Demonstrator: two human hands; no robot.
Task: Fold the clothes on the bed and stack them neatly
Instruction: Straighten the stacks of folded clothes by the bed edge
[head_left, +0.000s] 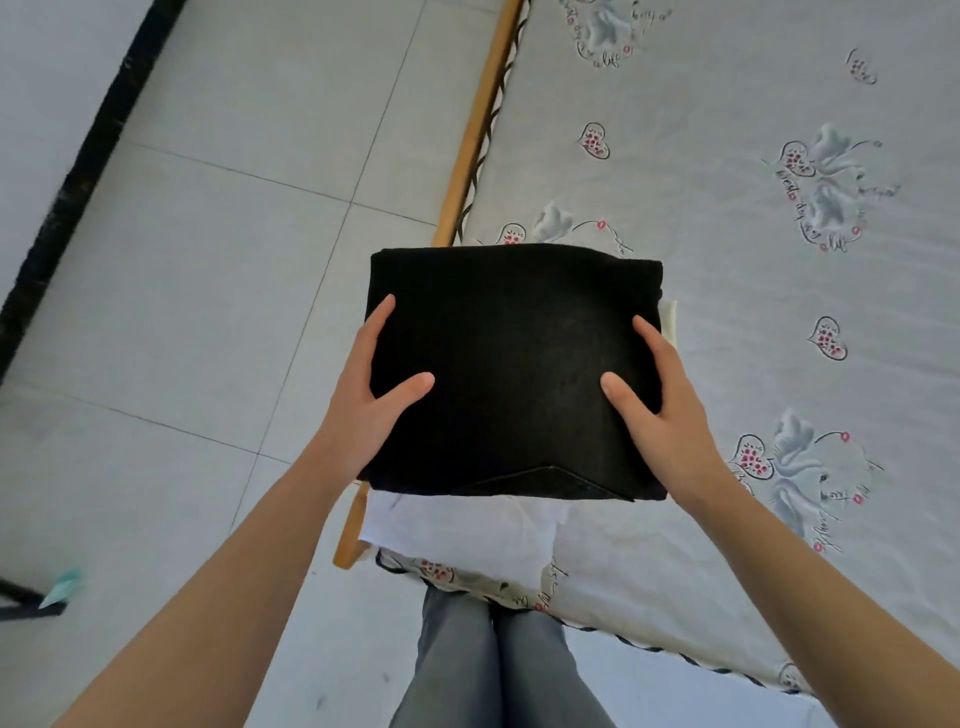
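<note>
A folded black garment (514, 332) is held level between both hands above the near left corner of the bed. My left hand (371, 397) grips its left edge, thumb on top and fingers hidden beneath. My right hand (657, 410) grips the right edge the same way. Under the black piece lies a folded white garment (462, 527) on the sheet, and a sliver of a cream one (669, 322) shows at the right. Whether the black garment touches the white one I cannot tell.
The bed sheet (727, 182) is pale grey with heart and flower prints and spreads to the right. A wooden bed rail (475, 124) runs along its left side. Tiled floor (208, 260) lies to the left. My legs in grey trousers (493, 670) stand at the bed's corner.
</note>
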